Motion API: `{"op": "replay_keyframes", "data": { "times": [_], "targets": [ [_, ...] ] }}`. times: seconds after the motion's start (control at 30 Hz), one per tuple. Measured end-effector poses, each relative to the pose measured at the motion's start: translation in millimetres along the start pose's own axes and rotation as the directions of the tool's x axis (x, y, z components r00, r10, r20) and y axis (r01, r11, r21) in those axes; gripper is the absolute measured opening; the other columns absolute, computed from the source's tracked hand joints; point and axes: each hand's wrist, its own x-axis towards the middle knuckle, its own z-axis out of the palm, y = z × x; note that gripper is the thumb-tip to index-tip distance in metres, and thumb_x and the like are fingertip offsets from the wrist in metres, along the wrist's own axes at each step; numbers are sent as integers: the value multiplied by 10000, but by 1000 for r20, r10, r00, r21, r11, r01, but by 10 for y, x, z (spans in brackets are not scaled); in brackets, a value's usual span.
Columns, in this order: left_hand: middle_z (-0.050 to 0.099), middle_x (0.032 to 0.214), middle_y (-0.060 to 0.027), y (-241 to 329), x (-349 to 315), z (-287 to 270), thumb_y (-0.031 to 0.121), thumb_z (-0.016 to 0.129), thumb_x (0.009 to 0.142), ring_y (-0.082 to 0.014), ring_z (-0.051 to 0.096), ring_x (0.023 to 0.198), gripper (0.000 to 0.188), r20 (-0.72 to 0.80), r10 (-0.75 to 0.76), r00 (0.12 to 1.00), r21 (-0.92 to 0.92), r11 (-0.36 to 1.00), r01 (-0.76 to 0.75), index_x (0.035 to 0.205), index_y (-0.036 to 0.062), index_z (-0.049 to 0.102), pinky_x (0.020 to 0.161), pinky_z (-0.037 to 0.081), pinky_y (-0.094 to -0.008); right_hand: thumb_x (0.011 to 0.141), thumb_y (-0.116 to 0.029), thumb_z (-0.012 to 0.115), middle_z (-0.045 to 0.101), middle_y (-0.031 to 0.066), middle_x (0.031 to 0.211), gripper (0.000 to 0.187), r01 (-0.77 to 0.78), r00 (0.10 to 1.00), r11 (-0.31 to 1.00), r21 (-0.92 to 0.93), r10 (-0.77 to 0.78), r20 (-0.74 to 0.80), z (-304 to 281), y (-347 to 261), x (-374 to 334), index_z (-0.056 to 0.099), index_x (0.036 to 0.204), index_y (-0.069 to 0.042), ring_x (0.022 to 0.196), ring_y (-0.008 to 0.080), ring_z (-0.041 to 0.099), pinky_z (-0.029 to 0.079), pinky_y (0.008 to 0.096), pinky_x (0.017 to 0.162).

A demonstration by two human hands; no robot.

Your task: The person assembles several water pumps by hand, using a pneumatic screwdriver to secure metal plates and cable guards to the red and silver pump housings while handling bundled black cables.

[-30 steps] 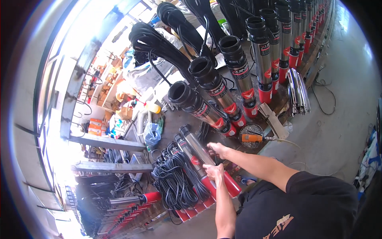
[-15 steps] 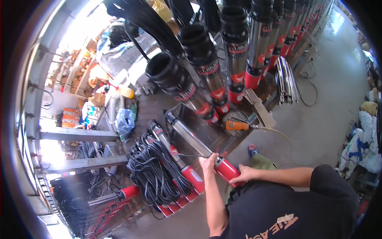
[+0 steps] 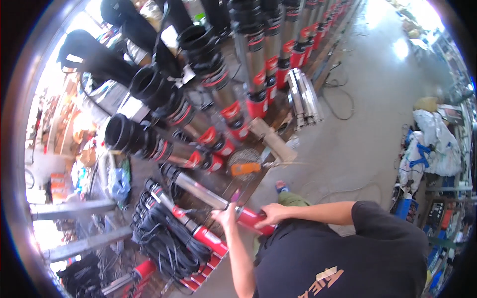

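Hands, two, bare: the left hand (image 3: pixel 226 214) wrapped about one steel pump tube (image 3: pixel 196 189) near the join of silver body and red base, the right hand (image 3: pixel 272 214) curled round the outer part of the red base; both grips drawn in on it. Said tube, one, tilted, silver end over the workbench (image 3: pixel 227 184), red base before the wearer's waist; whether it touches the bench cannot be told. Second tube (image 3: pixel 198 232), one, alongside, red-based. Black cable coil (image 3: pixel 169 248), one heap, with at least three further red ends below it. Standing pumps, three nearest with wide black mouths (image 3: pixel 121 134), more in a receding row too crowded to count; labels dark, with red and pale lettering, plus red marks lower down, lettering blurred. Orange tool (image 3: pixel 245 169), one, at a round dish of small metal pieces (image 3: pixel 242 156). Bright metal strips (image 3: pixel 304 99), one bundle. Tan flat piece (image 3: pixel 273 140), one. Grey bars (image 3: pixel 74 209), two. Dark shirt (image 3: pixel 343 248), one, bearing a tan print.
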Motion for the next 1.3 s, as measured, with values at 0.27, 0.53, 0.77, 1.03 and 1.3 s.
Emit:
{"op": "replay_keyframes", "data": {
  "times": [0.27, 0.53, 0.77, 1.03, 1.3],
  "targets": [
    [557, 1203, -82, 627, -651, -707, 287, 784, 862, -171, 562, 925, 591, 1, -62, 998, -395, 917, 57, 1317, 84, 466, 763, 462, -326, 879, -359, 667, 728, 176, 900, 302, -357, 220, 933, 38, 123, -968, -2499, 686, 46, 710, 917, -62, 866, 376, 717, 565, 490, 761],
    [573, 1039, -34, 538, -739, -854, 194, 693, 941, -124, 586, 855, 358, 11, -42, 999, -477, 878, 43, 1216, 91, 489, 684, 500, -286, 909, -422, 650, 737, 174, 943, 379, -530, 114, 845, 71, 154, -981, -3321, 1121, 182, 689, 1003, -58, 900, 366, 733, 582, 476, 796],
    [588, 921, -18, 449, -774, -854, 154, 660, 957, -115, 599, 771, 240, 55, -71, 996, -536, 839, 89, 1149, 87, 532, 633, 509, -267, 916, -369, 629, 748, 174, 961, 342, -581, 181, 812, 53, 193, -964, -3682, 1241, 295, 714, 1025, -56, 900, 350, 745, 600, 441, 782],
    [640, 860, -33, 427, -855, -885, 113, 656, 939, -148, 613, 709, 198, 92, -78, 993, -636, 763, 119, 1114, 101, 564, 620, 514, -295, 933, -263, 561, 747, 171, 1008, 281, -602, 281, 798, -34, 172, -944, -3807, 1313, 266, 727, 1044, -65, 919, 328, 747, 596, 433, 795],
    [670, 849, -21, 353, -894, -838, 173, 658, 945, -169, 638, 728, 150, 116, -71, 991, -579, 806, 126, 1085, 145, 611, 620, 524, -331, 902, -368, 654, 755, 139, 1039, 321, -582, 274, 812, -38, 152, -949, -3881, 1059, 305, 726, 1060, -98, 957, 312, 747, 592, 426, 812]
  ]
}}
